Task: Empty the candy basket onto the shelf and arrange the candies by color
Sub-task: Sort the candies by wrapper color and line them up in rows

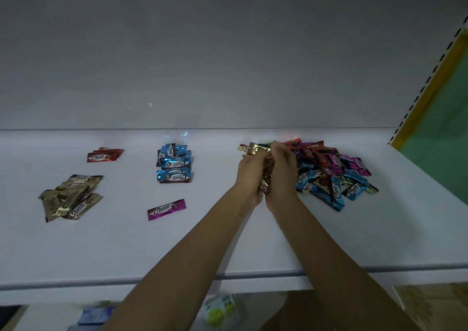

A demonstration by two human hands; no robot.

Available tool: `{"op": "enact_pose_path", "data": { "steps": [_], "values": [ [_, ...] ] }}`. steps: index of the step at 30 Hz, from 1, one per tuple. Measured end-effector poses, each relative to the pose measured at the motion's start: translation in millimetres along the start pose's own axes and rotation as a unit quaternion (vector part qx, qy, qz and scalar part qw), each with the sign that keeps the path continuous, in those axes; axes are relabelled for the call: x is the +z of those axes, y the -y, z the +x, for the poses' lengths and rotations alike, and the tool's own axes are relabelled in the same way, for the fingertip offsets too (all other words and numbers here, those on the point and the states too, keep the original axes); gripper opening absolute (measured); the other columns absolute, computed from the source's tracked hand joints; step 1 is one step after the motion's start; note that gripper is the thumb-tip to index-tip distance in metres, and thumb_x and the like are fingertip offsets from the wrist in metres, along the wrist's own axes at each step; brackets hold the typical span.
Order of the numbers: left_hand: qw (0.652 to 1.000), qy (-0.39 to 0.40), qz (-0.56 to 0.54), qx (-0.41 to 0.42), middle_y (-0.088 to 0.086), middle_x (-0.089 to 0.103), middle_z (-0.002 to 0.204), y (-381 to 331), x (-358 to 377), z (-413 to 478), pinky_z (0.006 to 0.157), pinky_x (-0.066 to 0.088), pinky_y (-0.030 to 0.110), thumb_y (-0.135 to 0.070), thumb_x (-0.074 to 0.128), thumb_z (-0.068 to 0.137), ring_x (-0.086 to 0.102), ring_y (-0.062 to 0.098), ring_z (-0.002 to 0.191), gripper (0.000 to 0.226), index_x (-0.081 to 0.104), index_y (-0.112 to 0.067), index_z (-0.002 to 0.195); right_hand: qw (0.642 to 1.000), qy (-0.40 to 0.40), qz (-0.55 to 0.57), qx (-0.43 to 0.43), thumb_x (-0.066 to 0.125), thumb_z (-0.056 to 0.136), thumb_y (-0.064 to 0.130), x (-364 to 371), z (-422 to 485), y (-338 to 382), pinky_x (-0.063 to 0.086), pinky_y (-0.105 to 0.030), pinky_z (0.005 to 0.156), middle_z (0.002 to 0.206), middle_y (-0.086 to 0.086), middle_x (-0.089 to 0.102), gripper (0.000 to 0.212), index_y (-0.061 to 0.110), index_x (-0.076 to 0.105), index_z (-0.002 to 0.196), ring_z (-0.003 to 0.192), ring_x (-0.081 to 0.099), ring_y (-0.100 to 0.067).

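The left hand [249,176] and right hand [282,172] are together gripping gold candies [254,148] above the white shelf [126,249]; a pale panel [228,52] is backing it, a green wall [440,128] alongside.

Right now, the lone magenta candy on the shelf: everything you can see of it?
The magenta candy is a slim, shiny foil-like packet with white "Choco" lettering on a brown band and crimped ends. It lies flat on the white shelf, right end angled toward the back, in front of the blue candy stack. Only the shelf touches it.
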State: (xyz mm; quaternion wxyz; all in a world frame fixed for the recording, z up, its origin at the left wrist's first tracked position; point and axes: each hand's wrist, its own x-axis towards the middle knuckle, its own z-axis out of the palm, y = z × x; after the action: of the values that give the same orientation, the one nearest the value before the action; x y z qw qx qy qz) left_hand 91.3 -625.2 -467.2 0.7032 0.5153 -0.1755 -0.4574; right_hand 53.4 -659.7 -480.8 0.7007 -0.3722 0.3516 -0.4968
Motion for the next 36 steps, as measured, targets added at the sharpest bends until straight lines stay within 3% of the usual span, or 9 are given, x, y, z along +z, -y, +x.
{"op": "enact_pose_path", "data": {
  "steps": [3,7,10,13,17,22,26,32,36],
  "values": [
    [1.0,0.004,0.003,-0.015,0.006,0.067,0.085,-6.4,4.5,1.3,0.064,0.05,0.025,-0.027,0.05,0.09,0.064,0.018,0.079,0.024,0.064,-0.008,0.097,1.0,-0.002,0.004,-0.027,0.058,0.091,0.028,7.0,0.5,6.3,0.048,-0.027,0.061,0.081,-0.001,0.06,0.019,0.012,0.059,0.099,0.072,0.061,-0.015],
    [0.996,0.001,-0.069,-0.06,0.006,0.073,0.095,-12.8,9.8,5.8,0.086,0.052,0.034,-0.055,0.05,0.091,0.067,0.021,0.092,0.05,0.069,-0.01,0.101,0.997,-0.009,-0.023,-0.071,0.06,0.084,0.02,10.4,0.8,9.3,0.053,-0.028,0.067,0.082,-0.002,0.066,0.016,0.007,0.063,0.093,0.075,0.067,-0.015],
    [0.989,0.004,-0.122,-0.081,0.004,0.067,0.082,-19.6,4.8,4.0,0.074,0.051,0.03,-0.039,0.046,0.098,0.063,0.018,0.081,0.032,0.063,-0.013,0.089,0.987,-0.024,-0.064,-0.148,0.061,0.084,0.013,15.0,-1.5,5.0,0.054,-0.038,0.077,0.088,-0.006,0.067,0.005,0.01,0.064,0.086,0.085,0.065,-0.023],
    [0.979,0.0,-0.187,-0.081,0.005,0.066,0.086,-27.3,-4.8,1.5,0.071,0.052,0.029,-0.023,0.047,0.095,0.064,0.019,0.08,0.02,0.062,-0.01,0.097,0.981,-0.01,-0.075,-0.18,0.054,0.093,0.017,28.6,-10.2,10.0,0.053,-0.031,0.068,0.08,-0.002,0.066,0.016,0.011,0.064,0.082,0.076,0.064,-0.018],
    [0.959,0.031,-0.279,-0.043,0.007,0.066,0.098,-43.1,-21.8,-10.3,0.091,0.048,0.031,-0.018,0.047,0.095,0.064,0.02,0.091,0.021,0.062,-0.008,0.106,0.991,-0.004,-0.038,-0.131,0.046,0.098,0.029,61.7,-5.9,22.2,0.053,-0.03,0.063,0.069,-0.003,0.065,0.031,0.012,0.061,0.076,0.067,0.065,-0.018],
    [0.949,-0.027,-0.312,0.031,0.008,0.072,0.084,-69.9,-58.6,-27.2,0.072,0.053,0.03,-0.024,0.044,0.097,0.068,0.018,0.073,0.028,0.066,-0.008,0.096,0.998,0.057,0.013,-0.033,0.047,0.097,0.036,112.7,-20.7,19.4,0.052,-0.028,0.06,0.065,-0.007,0.065,0.037,0.01,0.06,0.075,0.057,0.063,-0.019],
    [0.923,-0.094,-0.36,0.101,0.014,0.067,0.106,-92.1,-105.8,-44.3,0.089,0.05,0.039,-0.029,0.045,0.096,0.065,0.027,0.088,0.03,0.062,-0.009,0.109,0.988,0.139,0.024,0.055,0.037,0.099,0.045,156.3,-50.4,-2.4,0.055,-0.036,0.071,0.073,-0.011,0.07,0.051,0.008,0.067,0.079,0.062,0.065,-0.023],
    [0.917,-0.144,-0.332,0.165,0.004,0.06,0.077,-104.0,-179.7,-66.8,0.07,0.047,0.03,-0.03,0.042,0.098,0.059,0.016,0.07,0.028,0.055,-0.015,0.079,0.972,0.213,-0.057,0.082,0.034,0.101,0.036,219.0,-102.3,-51.9,0.054,-0.042,0.087,0.088,-0.008,0.072,0.038,0.014,0.063,0.092,0.083,0.066,-0.024],
    [0.904,-0.183,-0.336,0.188,0.005,0.067,0.079,-105.6,-223.7,-87.3,0.084,0.049,0.033,-0.036,0.051,0.095,0.063,0.019,0.079,0.027,0.061,-0.013,0.085,0.957,0.225,-0.025,0.183,0.03,0.101,0.039,244.8,-125.0,-70.9,0.054,-0.036,0.076,0.091,-0.012,0.073,0.042,0.013,0.062,0.102,0.072,0.063,-0.021]
  ]
}}
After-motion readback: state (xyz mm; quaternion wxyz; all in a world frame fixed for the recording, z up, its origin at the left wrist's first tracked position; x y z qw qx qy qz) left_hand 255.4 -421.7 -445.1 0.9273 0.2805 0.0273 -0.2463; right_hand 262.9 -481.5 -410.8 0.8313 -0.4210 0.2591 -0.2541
